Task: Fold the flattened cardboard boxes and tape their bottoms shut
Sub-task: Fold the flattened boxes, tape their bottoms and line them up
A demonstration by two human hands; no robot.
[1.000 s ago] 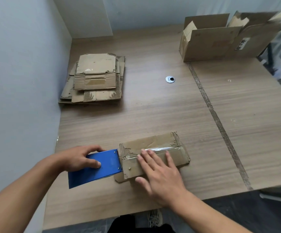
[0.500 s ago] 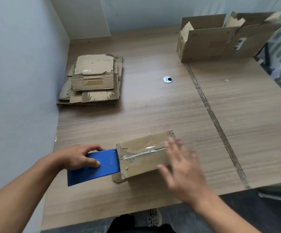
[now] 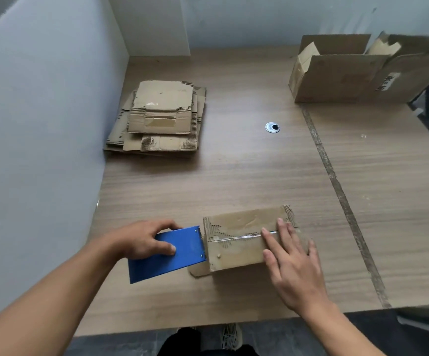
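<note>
Well left of the cable grommet [image 3: 272,127] and a little beyond it lies the stack of flattened boxes [image 3: 162,116], several deep by the look of it. I judge that is the work left to do.

Nearer me and left of the grommet, my left hand [image 3: 144,240] has its fingers curled over the top of the blue tape dispenser [image 3: 167,255], with the thumb pressed on its side face. The dispenser's front end is butted against the left end of the small box [image 3: 234,250].

That box sits on the table [image 3: 234,176], toward me from the grommet and slightly left. I read it as bottom up, with the flaps closed and a glossy strip of tape [image 3: 241,236] along the seam. My right hand [image 3: 293,268] lies flat on the box's right half, fingers straight, gripping nothing, pressing down over the tape. This one looks nearly sealed, though I cannot tell whether the tape is cut.

Right of the grommet and beyond it stand two opened-up boxes [image 3: 336,73]. They seem finished, but their bottoms are hidden.
</note>
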